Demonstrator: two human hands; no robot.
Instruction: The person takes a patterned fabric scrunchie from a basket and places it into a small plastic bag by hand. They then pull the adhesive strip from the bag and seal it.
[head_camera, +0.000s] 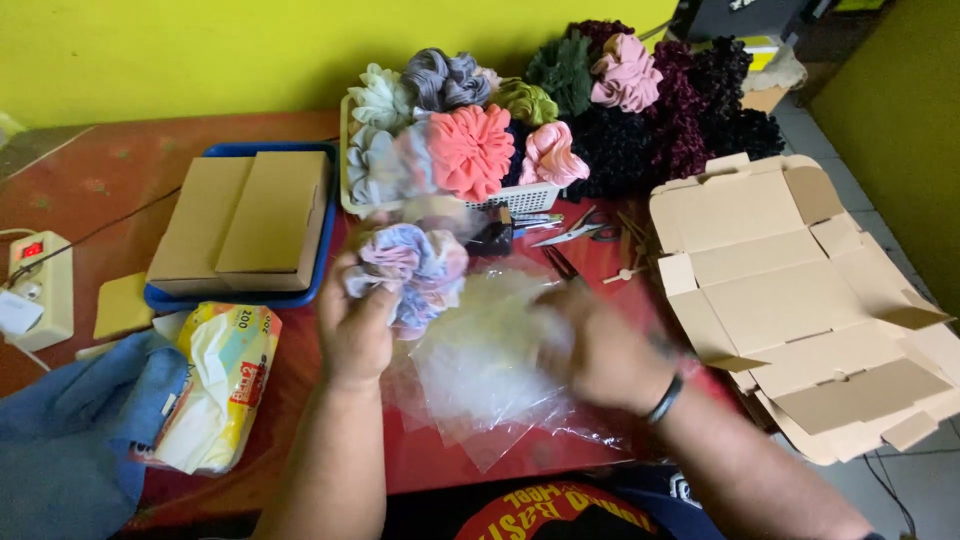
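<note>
Sitting left of centre, a blue tray (160, 297) holds flat cardboard boxes (245, 215); beside it a white basket (525, 196) brims with fabric scrunchies (470, 150), and an unfolded carton (800, 300) lies at right, all on a red table (100, 175) against a yellow wall (200, 50). At centre the left hand (355, 325) grips a pastel scrunchie (410, 265); the blurred right hand (600, 355) rests on clear plastic bags (480, 370), its grip unclear.

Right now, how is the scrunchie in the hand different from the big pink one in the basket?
The held scrunchie is pale lilac, blue and pink mixed; the basket scrunchie is plain coral pink. The held scrunchie is gripped by the left hand; the basket scrunchie rests among others in the white basket. Both are ruffled fabric.
</note>
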